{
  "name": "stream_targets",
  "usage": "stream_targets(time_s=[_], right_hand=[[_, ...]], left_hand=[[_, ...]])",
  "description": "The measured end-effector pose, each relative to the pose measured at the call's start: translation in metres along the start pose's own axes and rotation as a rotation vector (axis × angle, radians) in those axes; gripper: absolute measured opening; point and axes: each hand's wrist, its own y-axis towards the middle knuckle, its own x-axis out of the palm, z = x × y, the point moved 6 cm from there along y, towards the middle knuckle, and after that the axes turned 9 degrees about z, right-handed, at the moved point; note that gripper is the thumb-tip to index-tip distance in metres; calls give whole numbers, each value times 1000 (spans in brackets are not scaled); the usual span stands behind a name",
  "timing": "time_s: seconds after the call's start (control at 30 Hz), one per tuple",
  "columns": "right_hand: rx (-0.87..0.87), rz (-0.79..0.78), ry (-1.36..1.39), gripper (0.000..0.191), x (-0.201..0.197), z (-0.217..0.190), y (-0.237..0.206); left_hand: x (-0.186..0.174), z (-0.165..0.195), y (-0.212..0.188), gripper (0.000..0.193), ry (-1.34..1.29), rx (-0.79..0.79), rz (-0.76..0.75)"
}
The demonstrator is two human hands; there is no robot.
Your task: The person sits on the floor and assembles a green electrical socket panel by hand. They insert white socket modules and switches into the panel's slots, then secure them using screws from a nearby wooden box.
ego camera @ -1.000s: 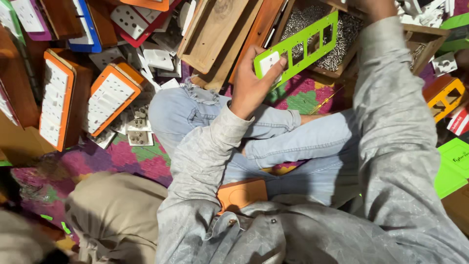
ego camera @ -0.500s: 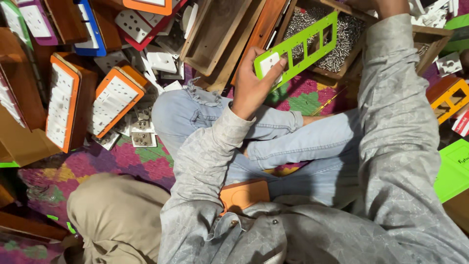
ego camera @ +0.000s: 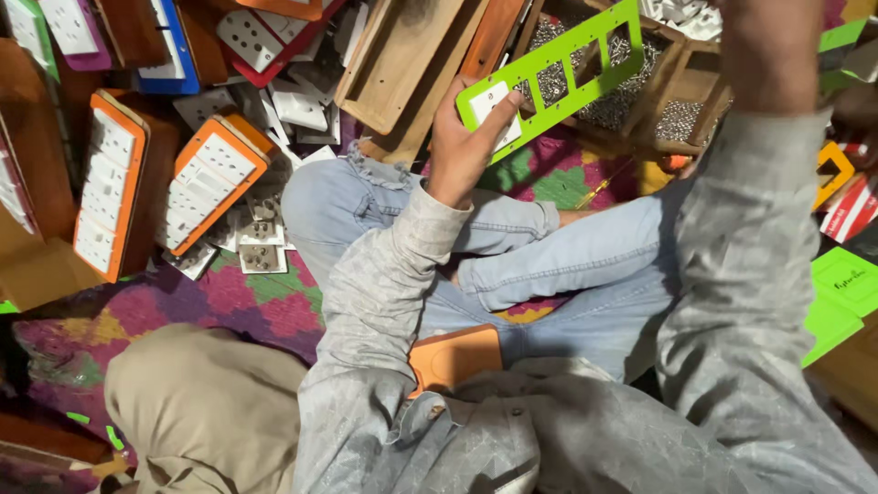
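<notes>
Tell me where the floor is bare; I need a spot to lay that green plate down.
Bare mat shows between the orange-framed switch boards, the beige bundle and the jeans. Everywhere above is crowded: wooden boxes, loose white sockets, the screw tray. The left hand holds the green plate.

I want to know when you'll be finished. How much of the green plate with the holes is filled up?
Done: one white switch piece sits in the end slot of the green plate. In hand: the left hand holds that plate up, thumb on the white piece. Left: the plate's other slots are open. Loose white pieces lie on the floor, beside two orange boards already full. The right hand is out of view.
</notes>
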Motion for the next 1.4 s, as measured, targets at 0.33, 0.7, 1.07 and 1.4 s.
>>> stream_targets(time_s=[0.33,0.7,1.07,1.4], right_hand=[[126,-14,322,22,32,-6,-79],[196,-128,292,33,52,-44,-83],[-210,-234,-125,20,74,-67,-94],[-457,316,-409,21,2,-9,-102]], left_hand=[[18,1,-10,30,0,30,-94],[30,6,-5,26,-15,44,-121],[29,13,-14,21,216,166,-169],[25,1,-8,42,112,18,-136]])
